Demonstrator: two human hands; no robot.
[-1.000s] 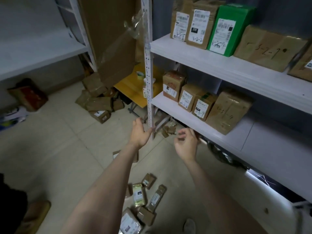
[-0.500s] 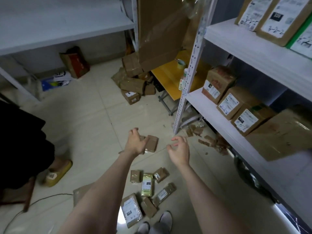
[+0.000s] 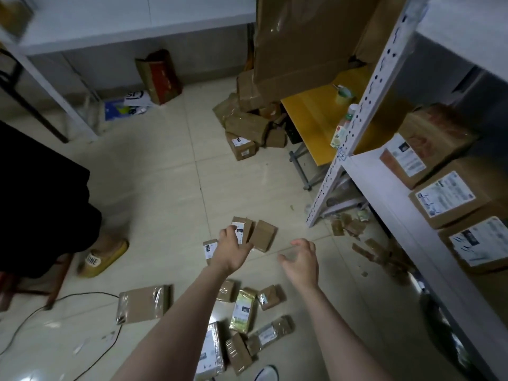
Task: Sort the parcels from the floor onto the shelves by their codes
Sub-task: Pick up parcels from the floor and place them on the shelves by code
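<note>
Your hands grip nothing: left hand (image 3: pixel 231 253) stretched forward, fingers relaxed; right hand (image 3: pixel 301 261) beside it, loosely curled. A labelled parcel (image 3: pixel 243 228) lies on the floor (image 3: pixel 165 188) just beyond your left hand.

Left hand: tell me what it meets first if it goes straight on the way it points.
Probably the small labelled parcel on the floor, right ahead of the fingers of the left hand. How high the hand is above it is unclear.
</note>
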